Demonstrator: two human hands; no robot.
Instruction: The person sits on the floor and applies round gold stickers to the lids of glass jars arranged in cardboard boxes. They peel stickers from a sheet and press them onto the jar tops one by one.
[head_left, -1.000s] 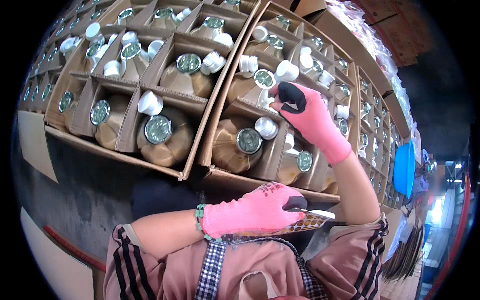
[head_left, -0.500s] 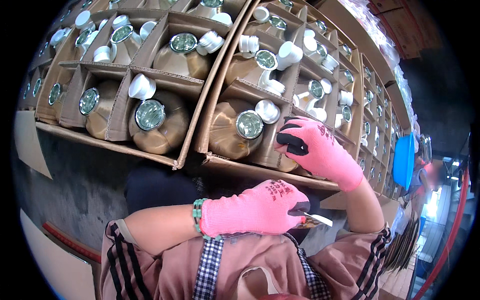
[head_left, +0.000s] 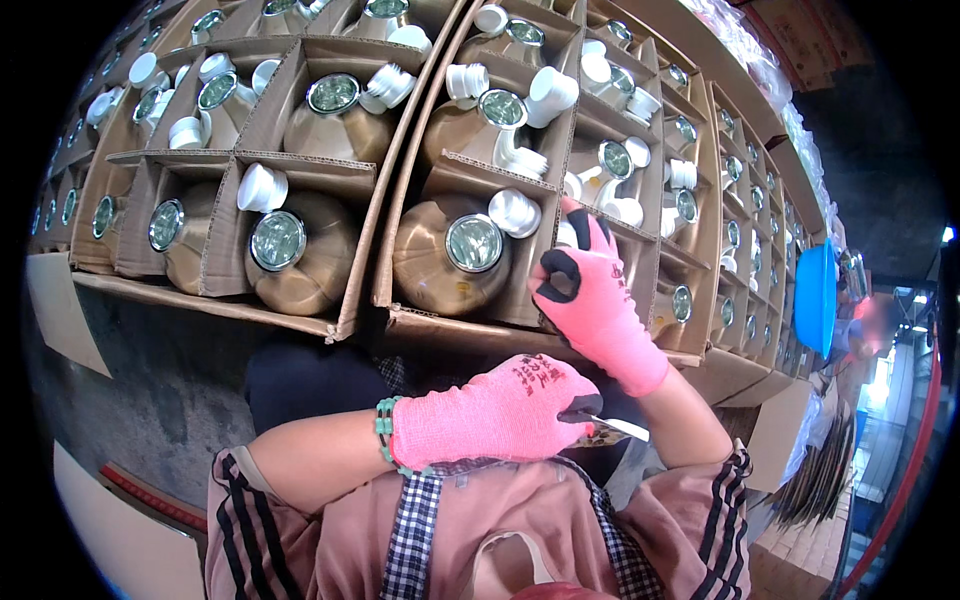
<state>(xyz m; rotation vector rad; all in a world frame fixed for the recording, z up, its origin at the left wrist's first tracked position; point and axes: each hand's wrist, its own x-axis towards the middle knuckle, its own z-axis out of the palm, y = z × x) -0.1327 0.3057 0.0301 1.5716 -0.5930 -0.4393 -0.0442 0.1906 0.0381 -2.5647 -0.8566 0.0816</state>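
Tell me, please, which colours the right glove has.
The right glove is pink with black on the fingers, clearest in the head view.

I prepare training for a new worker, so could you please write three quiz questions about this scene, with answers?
1. True or false: the left hand holds a thin flat item with a white edge.
2. Which hand is over the cardboard box? A) the left B) the right
3. Fill in: the basin at the picture's right is ____.

Key: 1 true; 2 B, the right hand; 3 blue.
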